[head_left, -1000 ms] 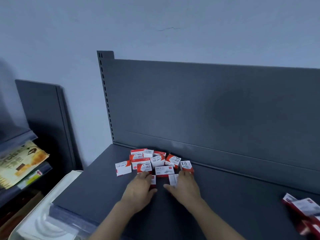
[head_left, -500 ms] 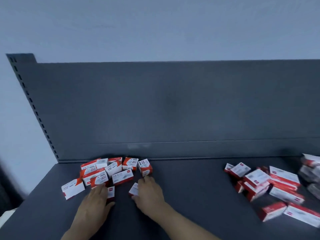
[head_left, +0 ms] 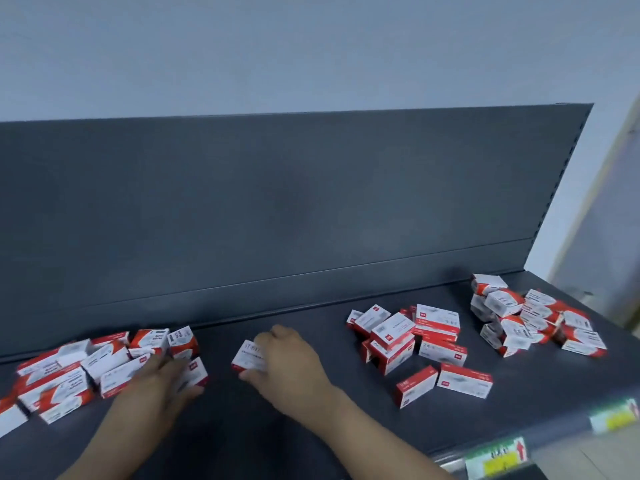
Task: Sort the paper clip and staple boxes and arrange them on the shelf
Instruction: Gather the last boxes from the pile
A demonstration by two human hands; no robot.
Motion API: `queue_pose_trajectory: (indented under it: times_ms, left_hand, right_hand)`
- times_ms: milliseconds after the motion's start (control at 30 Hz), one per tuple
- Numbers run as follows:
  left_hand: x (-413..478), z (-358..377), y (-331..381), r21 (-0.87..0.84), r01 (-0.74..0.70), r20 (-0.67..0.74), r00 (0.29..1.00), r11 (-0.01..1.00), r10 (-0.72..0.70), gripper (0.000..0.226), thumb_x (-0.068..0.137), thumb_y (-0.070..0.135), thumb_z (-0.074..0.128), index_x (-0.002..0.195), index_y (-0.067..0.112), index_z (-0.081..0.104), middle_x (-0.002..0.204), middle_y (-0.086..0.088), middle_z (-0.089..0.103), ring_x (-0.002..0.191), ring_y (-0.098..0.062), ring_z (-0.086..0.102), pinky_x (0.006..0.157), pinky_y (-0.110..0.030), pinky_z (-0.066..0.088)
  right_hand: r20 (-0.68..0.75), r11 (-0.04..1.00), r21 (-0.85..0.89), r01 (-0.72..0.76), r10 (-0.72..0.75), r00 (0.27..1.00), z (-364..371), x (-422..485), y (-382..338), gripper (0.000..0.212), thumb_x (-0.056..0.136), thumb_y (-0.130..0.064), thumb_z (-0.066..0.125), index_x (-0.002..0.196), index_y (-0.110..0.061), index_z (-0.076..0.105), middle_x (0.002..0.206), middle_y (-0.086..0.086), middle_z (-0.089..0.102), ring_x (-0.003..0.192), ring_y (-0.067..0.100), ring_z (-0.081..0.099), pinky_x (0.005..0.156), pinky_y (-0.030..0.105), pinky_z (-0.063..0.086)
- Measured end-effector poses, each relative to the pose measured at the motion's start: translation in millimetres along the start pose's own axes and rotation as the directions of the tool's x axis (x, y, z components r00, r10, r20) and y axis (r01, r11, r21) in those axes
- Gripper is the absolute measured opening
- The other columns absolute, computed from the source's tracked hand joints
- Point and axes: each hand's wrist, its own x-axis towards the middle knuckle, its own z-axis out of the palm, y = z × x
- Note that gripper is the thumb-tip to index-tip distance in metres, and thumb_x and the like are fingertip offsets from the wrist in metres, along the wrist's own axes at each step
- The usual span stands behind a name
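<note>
The right hand [head_left: 291, 368] pinches a small red-and-white box [head_left: 246, 355] between thumb and curled fingers, low over the dark shelf [head_left: 311, 427]. The left hand [head_left: 162, 379] lies on the left heap of boxes [head_left: 69, 372]; motion blur hides whether it grips any. A middle heap [head_left: 408, 334] and a right heap [head_left: 530, 317] lie well apart from the held box. Price tags [head_left: 495, 457] line the shelf's front edge.

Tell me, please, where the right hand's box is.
Head view, shelf middle: the right hand pinches the box between the left pile and the middle pile.
</note>
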Motion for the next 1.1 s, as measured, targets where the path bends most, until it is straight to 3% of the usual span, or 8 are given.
queue_pose_trajectory:
  times_ms: [200, 333, 667, 767, 867, 967, 1033, 1100]
  left_hand:
    - [-9, 23, 140, -0.064, -0.184, 0.060, 0.980, 0.981, 0.188, 0.030, 0.081, 0.031, 0.067, 0.106, 0.016, 0.063, 0.097, 0.001, 0.051, 0.088, -0.017, 0.055, 0.076, -0.033, 0.047]
    - [-23, 64, 209, -0.066, -0.279, 0.156, 0.945, 0.958, 0.286, 0.034, 0.088, 0.042, 0.055, 0.117, 0.024, 0.053, 0.103, 0.008, 0.043, 0.096, -0.008, 0.047, 0.083, -0.021, 0.042]
    - [-47, 128, 265, 0.045, -0.301, 0.288, 0.917, 0.953, 0.276, 0.056, 0.090, 0.040, 0.052, 0.140, 0.027, 0.032, 0.138, 0.006, 0.034, 0.124, -0.011, 0.034, 0.099, -0.023, 0.037]
    - [-51, 134, 267, 0.093, -0.321, 0.355, 0.895, 0.942, 0.270, 0.055, 0.091, 0.038, 0.051, 0.140, 0.021, 0.034, 0.144, 0.004, 0.029, 0.131, -0.013, 0.031, 0.104, -0.026, 0.035]
    - [-48, 136, 266, 0.140, -0.310, 0.359, 0.901, 0.940, 0.243, 0.049, 0.092, 0.035, 0.050, 0.136, 0.018, 0.038, 0.143, 0.002, 0.031, 0.130, -0.015, 0.032, 0.102, -0.026, 0.033]
    - [-48, 139, 265, 0.172, -0.291, 0.332, 0.916, 0.941, 0.223, 0.046, 0.086, 0.040, 0.057, 0.126, 0.018, 0.052, 0.134, 0.002, 0.045, 0.121, -0.011, 0.044, 0.094, -0.024, 0.039]
    - [-50, 134, 263, 0.129, -0.255, 0.343, 0.918, 0.958, 0.198, 0.046, 0.055, 0.066, 0.069, 0.089, 0.034, 0.071, 0.097, 0.016, 0.065, 0.086, 0.001, 0.062, 0.067, -0.010, 0.047]
    - [-54, 130, 259, 0.227, -0.229, 0.282, 0.946, 0.947, 0.161, 0.040, 0.043, 0.072, 0.062, 0.066, 0.040, 0.070, 0.070, 0.027, 0.063, 0.062, 0.013, 0.056, 0.051, -0.002, 0.041]
  right_hand:
    - [-0.034, 0.998, -0.029, -0.060, 0.059, 0.998, -73, -58, 98, 0.044, 0.086, -0.037, 0.060, 0.123, -0.014, 0.052, 0.124, 0.004, 0.050, 0.118, 0.022, 0.044, 0.096, 0.031, 0.038]
    - [-0.002, 0.995, -0.051, -0.083, 0.083, 0.997, -99, -97, 159, 0.049, 0.084, -0.038, 0.062, 0.129, -0.024, 0.049, 0.129, -0.003, 0.048, 0.120, 0.019, 0.044, 0.094, 0.031, 0.042]
    - [0.094, 0.982, -0.190, -0.013, 0.032, 0.995, -104, -141, 215, 0.058, 0.081, -0.038, 0.065, 0.133, -0.024, 0.044, 0.135, -0.007, 0.045, 0.126, 0.014, 0.040, 0.099, 0.027, 0.040]
    - [0.135, 0.967, -0.255, 0.019, 0.016, 0.991, -94, -143, 220, 0.062, 0.034, -0.058, 0.084, 0.088, -0.029, 0.071, 0.092, -0.013, 0.068, 0.084, 0.006, 0.066, 0.063, 0.020, 0.054]
    - [0.112, 0.942, -0.336, -0.006, 0.046, 0.993, -87, -138, 224, 0.065, 0.004, -0.063, 0.080, 0.059, -0.032, 0.068, 0.062, -0.015, 0.064, 0.056, 0.001, 0.062, 0.045, 0.014, 0.048]
    - [0.108, 0.929, -0.370, 0.022, 0.020, 0.994, -88, -137, 223, 0.064, 0.003, -0.061, 0.078, 0.059, -0.032, 0.071, 0.061, -0.017, 0.066, 0.057, 0.000, 0.064, 0.048, 0.011, 0.047]
    - [0.135, 0.928, -0.370, 0.047, 0.003, 0.991, -92, -133, 218, 0.064, 0.011, -0.064, 0.078, 0.066, -0.033, 0.074, 0.069, -0.020, 0.069, 0.062, -0.001, 0.066, 0.050, 0.010, 0.048]
    - [0.139, 0.943, -0.318, 0.093, -0.051, 0.989, -94, -130, 212, 0.050, 0.036, -0.070, 0.072, 0.071, -0.033, 0.073, 0.074, -0.021, 0.070, 0.067, 0.002, 0.069, 0.051, 0.011, 0.051]
